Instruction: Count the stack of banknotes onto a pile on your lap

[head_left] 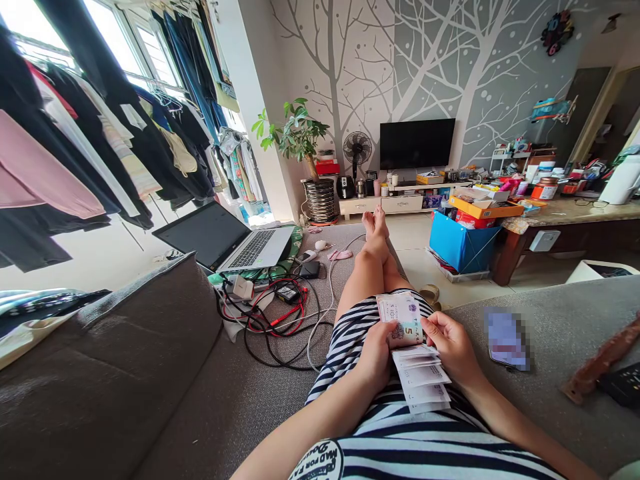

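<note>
Head view: a 5-yuan banknote point(406, 319) held up over a striped lap, between two hands.
Nearest, a fan of paper notes point(424, 385) hangs below the banknote, over the striped clothing point(475, 440). The step in hand looks like handling the notes; the next move calls for a light pinch on one edge, with the loose fan supported. The left hand point(375, 353) has its thumb pressed on the banknote's left edge, its other fingers mostly hidden; the right hand point(450, 343) pinches the right edge, thumb and fingers drawn together, no wide gap. Beyond, tangled cables point(300, 303) and a laptop point(255, 250) lie to the left; farthest, a television point(417, 143).
</note>
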Demonstrator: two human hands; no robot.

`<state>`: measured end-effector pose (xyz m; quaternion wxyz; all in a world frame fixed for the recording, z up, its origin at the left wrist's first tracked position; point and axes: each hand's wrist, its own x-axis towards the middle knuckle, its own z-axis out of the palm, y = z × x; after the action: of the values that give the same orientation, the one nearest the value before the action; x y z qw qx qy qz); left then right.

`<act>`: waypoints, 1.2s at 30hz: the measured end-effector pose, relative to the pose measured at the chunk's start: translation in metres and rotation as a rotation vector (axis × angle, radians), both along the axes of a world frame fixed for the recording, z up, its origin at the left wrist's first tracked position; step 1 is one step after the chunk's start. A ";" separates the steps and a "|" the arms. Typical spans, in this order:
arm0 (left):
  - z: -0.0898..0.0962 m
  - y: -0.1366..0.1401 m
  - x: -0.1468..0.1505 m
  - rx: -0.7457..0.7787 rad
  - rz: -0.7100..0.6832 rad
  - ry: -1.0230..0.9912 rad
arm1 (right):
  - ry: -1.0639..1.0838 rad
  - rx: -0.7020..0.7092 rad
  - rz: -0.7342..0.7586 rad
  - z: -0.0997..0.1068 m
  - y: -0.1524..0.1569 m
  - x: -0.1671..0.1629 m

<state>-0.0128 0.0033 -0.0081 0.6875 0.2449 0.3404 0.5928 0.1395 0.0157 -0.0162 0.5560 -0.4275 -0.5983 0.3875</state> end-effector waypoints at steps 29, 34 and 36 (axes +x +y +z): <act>-0.009 0.007 0.002 -0.007 -0.004 -0.040 | -0.024 0.036 0.027 0.005 -0.005 -0.001; -0.002 0.002 0.002 0.055 -0.043 -0.023 | 0.002 0.021 0.046 0.010 -0.009 -0.003; -0.001 0.002 0.002 0.067 -0.051 -0.003 | 0.008 0.017 0.053 0.012 -0.010 -0.003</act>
<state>-0.0112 0.0052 -0.0089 0.6944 0.2755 0.3128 0.5866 0.1361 0.0057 -0.0046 0.5514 -0.4052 -0.6106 0.3986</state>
